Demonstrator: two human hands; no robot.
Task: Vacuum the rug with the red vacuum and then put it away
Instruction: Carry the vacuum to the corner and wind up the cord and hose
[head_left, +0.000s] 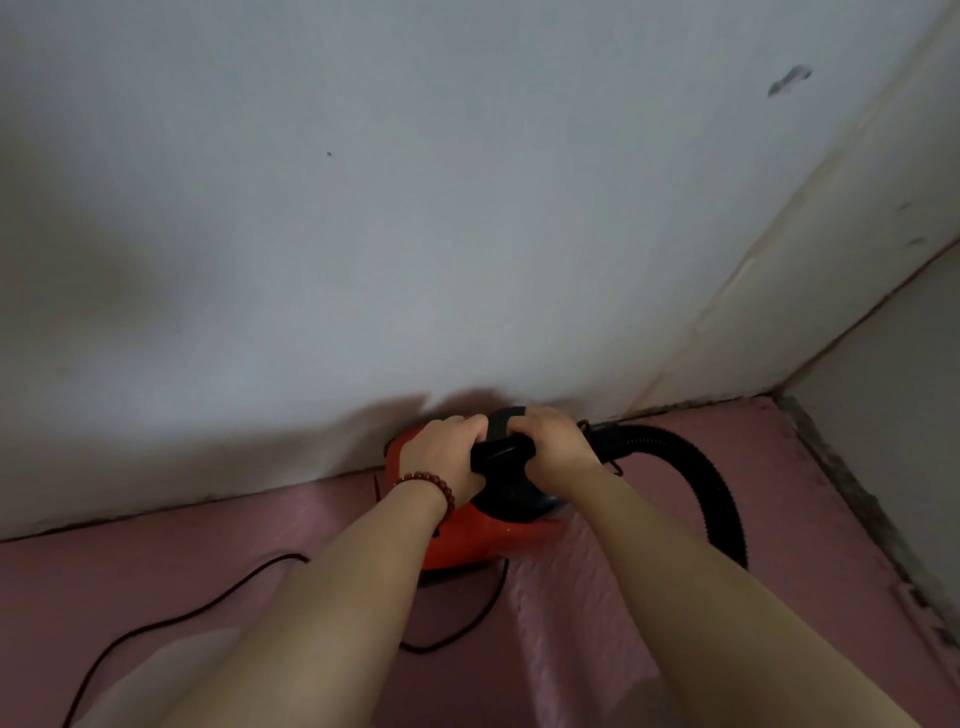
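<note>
**Item: red vacuum (467, 540).** A canister body with a black top. It sits on the pink rug (597, 623) at the rug's far edge, close against the wall (363, 208) and somewhat left of the far right corner. Being this tight to the wall suggests it is either being parked or being fetched. The picture does not settle which.

**Handle (501, 449).** A black bar across the top of the canister, and the natural place to lift it.

**Left hand (447, 452).** Its fingers are curled over the left end of the handle. A beaded bracelet (428, 483) is on the wrist.

**Right hand (550, 441).** It is wrapped firmly round the right end of the handle. Gripping with both hands suggests the person is lifting or placing the weight, not rolling it.

**Hose (724, 519).** Black and ribbed, it leaves the canister on the side nearest the corner and arcs back along the rug's right side. Its far end goes behind the right forearm. Neither hand holds it, so it trails behind.

**Cord (275, 561).** A thin black cord that snakes across the rug toward the near left corner. It lies loose and unwound, so it could snag or trip someone.

**Status.** Whether the rug has been vacuumed cannot be judged from this view.
</note>
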